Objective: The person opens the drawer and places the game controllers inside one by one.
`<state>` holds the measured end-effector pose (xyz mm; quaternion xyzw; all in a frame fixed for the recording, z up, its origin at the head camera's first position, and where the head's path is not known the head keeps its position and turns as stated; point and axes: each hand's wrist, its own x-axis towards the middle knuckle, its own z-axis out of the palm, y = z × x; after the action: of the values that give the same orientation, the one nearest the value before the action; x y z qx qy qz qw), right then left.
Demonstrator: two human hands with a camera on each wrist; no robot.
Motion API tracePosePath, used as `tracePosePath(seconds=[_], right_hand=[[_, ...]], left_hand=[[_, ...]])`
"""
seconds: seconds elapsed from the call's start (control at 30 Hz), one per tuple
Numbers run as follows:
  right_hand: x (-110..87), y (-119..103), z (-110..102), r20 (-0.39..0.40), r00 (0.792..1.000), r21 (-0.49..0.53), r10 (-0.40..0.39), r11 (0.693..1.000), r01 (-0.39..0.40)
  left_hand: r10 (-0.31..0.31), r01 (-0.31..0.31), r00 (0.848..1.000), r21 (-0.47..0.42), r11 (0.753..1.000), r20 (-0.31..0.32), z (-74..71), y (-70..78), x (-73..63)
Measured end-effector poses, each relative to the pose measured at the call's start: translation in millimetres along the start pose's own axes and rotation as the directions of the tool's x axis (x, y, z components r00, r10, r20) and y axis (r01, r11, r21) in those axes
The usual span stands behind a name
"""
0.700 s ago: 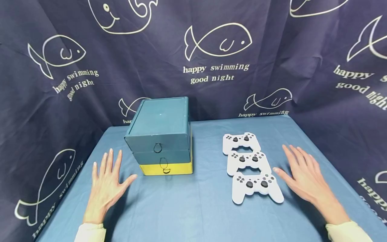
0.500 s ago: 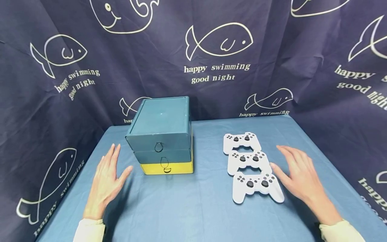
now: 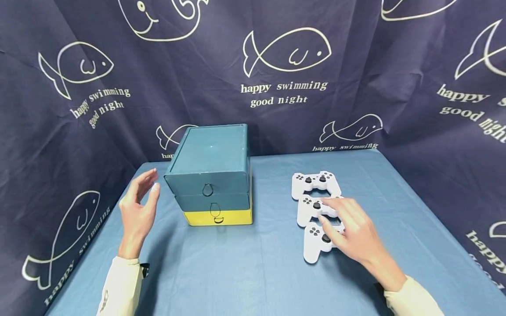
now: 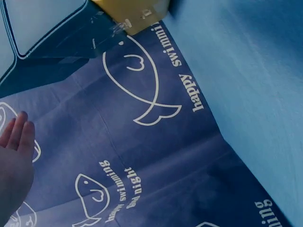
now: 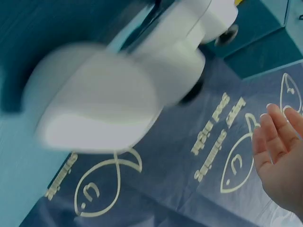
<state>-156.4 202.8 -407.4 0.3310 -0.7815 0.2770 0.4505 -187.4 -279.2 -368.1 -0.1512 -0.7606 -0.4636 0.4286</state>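
Observation:
Three white game controllers lie overlapping in a row on the right of the table: a far one point(image 3: 315, 181), a middle one point(image 3: 308, 215) and a near one point(image 3: 312, 249). My right hand point(image 3: 357, 232) hovers over the right parts of the middle and near controllers, hiding them, with fingers loosely bent and nothing held. A controller point(image 5: 104, 94) looms large and blurred in the right wrist view. My left hand point(image 3: 136, 210) is raised left of a stacked drawer box point(image 3: 209, 151), thumb and fingers apart, holding nothing.
The box has two teal drawers above a yellow drawer point(image 3: 237, 217), each with a small loop pull. A blue cloth covers the table point(image 3: 272, 272). Dark blue fabric point(image 3: 284, 127) with fish drawings hangs behind and at both sides.
My right hand has moved left from beside the controllers to over them. My left hand has lifted and turned, its fingers bending more. Box and controllers stay put.

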Motion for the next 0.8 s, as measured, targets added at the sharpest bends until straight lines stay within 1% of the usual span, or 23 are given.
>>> tracePosePath(seconds=[0.1,0.33,0.5,0.6,0.7,0.8], right_hand=[[1.9,-5.6,9.3,0.015,1.000,0.027,-0.017,0.999,0.017],[0.6,-17.9,31.5,0.052,0.997,0.105,-0.061,0.993,0.055],[-0.8,-27.1,40.3,0.114,0.991,0.132,-0.076,0.989,0.061],[1.8,-33.1,45.3,0.149,0.985,0.173,-0.085,0.983,0.058],[6.7,-38.5,50.9,0.175,0.981,0.250,-0.078,0.968,0.032],[13.0,-43.6,57.4,0.227,0.973,0.352,-0.030,0.934,-0.053]], left_hand=[[-0.028,0.028,1.000,-0.031,0.999,0.003,3.9,-3.1,6.3],[-0.033,0.033,0.999,-0.034,0.999,0.008,7.9,-6.4,10.1],[-0.029,0.029,1.000,-0.023,0.999,0.005,11.6,-0.8,11.6],[-0.011,0.011,1.000,-0.033,0.999,0.001,13.2,3.5,12.6],[0.005,-0.005,1.000,-0.037,0.999,0.007,12.9,2.9,13.1],[0.009,-0.009,1.000,-0.035,0.999,0.010,11.4,-1.1,13.6]])
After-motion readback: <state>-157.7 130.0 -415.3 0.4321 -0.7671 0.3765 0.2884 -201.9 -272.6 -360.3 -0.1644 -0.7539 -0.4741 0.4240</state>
